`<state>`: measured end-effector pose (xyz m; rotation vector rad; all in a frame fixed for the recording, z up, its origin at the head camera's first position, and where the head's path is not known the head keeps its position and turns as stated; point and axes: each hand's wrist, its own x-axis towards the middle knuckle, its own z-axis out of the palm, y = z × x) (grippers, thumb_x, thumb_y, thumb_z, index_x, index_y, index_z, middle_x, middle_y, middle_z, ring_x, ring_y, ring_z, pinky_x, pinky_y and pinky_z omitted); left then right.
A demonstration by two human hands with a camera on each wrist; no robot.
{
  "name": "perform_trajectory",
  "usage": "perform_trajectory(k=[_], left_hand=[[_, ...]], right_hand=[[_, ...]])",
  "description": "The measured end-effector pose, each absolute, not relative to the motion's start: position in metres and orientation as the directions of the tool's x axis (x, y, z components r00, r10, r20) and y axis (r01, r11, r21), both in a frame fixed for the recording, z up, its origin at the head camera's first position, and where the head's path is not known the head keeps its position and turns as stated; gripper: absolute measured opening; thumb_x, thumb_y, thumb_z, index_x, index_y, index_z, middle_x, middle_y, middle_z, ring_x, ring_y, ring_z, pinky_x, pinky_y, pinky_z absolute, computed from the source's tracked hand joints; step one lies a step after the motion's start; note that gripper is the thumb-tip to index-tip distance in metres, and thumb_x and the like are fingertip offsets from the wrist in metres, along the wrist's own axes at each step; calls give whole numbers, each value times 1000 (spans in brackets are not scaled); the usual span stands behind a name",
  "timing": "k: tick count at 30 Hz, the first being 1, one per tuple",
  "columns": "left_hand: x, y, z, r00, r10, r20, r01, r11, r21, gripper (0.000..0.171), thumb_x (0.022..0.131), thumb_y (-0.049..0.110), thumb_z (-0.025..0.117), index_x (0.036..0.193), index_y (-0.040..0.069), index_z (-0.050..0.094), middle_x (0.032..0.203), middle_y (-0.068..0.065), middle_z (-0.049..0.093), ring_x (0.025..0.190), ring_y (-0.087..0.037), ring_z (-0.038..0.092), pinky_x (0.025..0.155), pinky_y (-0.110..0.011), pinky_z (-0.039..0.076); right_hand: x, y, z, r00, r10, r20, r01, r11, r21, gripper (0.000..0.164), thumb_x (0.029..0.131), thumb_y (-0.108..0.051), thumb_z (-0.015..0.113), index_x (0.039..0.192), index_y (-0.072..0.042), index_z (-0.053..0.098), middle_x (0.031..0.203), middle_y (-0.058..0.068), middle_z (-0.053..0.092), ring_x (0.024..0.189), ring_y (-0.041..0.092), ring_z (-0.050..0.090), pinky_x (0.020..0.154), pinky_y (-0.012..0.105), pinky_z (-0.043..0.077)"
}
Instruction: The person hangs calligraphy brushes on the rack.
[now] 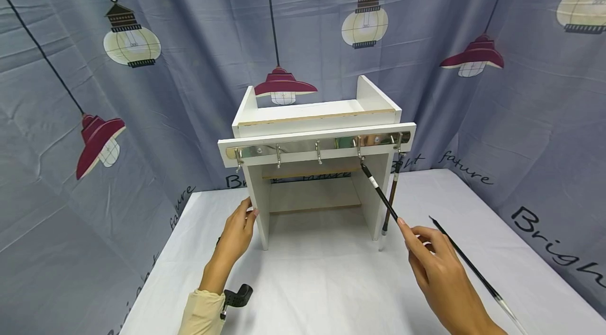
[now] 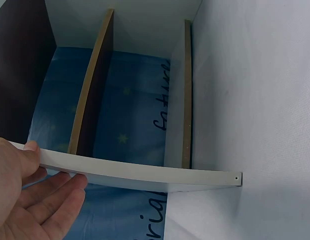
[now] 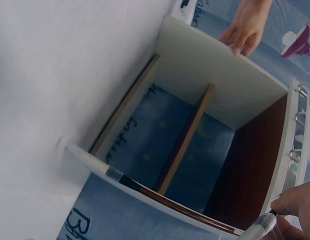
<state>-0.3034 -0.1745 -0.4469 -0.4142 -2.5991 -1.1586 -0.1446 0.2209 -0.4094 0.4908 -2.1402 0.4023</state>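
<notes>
A white wooden shelf unit [image 1: 258, 214] stands on the table, with a metal hook strip [image 1: 298, 148] along its top front board. My left hand [image 1: 235, 234] holds the front edge of the left side panel, thumb on one face and fingers [image 2: 62, 200] on the other. My right hand [image 1: 440, 274] pinches a black calligraphy brush [image 1: 379, 188] toward its lower end, where a clear cap [image 3: 259, 227] shows. The brush slants up, its top end at the fourth hook [image 1: 359, 144]; whether its loop is over the hook I cannot tell. A brown brush [image 1: 392, 193] hangs below the rightmost hook.
Another black brush [image 1: 466, 259] with a clear end lies on the white tablecloth [image 1: 322, 287] beside my right hand. Behind the table hangs a blue-grey curtain [image 1: 199, 61] printed with lamps. The left wrist wears a black device [image 1: 238, 296].
</notes>
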Motion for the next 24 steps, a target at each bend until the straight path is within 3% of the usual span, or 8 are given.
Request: perform_trajectory(k=[9, 18, 24], left_hand=[[-303, -175, -447, -923, 151, 353, 363, 641, 676, 45, 114, 18, 49, 155, -1, 44, 147, -27, 58, 125, -40, 66, 100, -55, 58], [-303, -175, -448, -927, 145, 345, 353, 647, 676, 45, 114, 18, 49, 154, -1, 44, 147, -27, 58, 126, -40, 66, 100, -55, 58], [-304, -175, -448, -927, 144, 346, 354, 642, 681, 45, 114, 18, 49, 154, -1, 44, 146, -26, 58, 126, -40, 66, 101, -55, 58]], right_hand=[[-149, 221, -412, -540, -203, 817, -482, 870, -102, 57, 117, -38, 26, 146, -9, 64, 118, 12, 63, 99, 22, 60, 76, 29, 55], [-153, 220, -419, -564, -186, 804, -473, 871, -130, 60, 116, -42, 24, 149, -11, 62, 118, 12, 62, 95, 21, 61, 76, 19, 54], [-157, 217, -426, -561, -145, 815, -495, 848, -189, 53, 116, -39, 32, 147, -9, 63, 117, 12, 62, 91, 20, 61, 78, 17, 54]])
